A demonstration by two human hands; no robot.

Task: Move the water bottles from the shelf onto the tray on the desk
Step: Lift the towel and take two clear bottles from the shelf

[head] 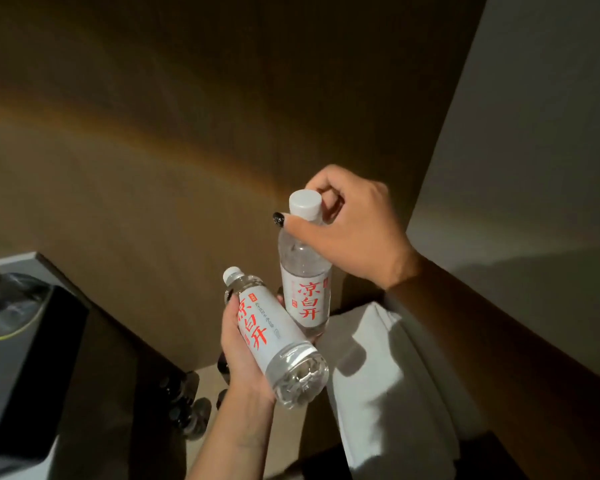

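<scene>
**A:** Where are the two bottles?

**B:** Both are in the air before a brown wood-grain wall panel. The person's left hand is wrapped around the body of one clear plastic water bottle with a white label and red characters, tilted, its white cap up and to the left, its base toward the camera.

**A:** And the other?

**B:** The right hand pinches a second clear plastic water bottle with the same white label by the neck, just under its white cap; it hangs nearly upright. The two bottles sit just beside each other, labels close. White folded towels lie below, at right.
</scene>
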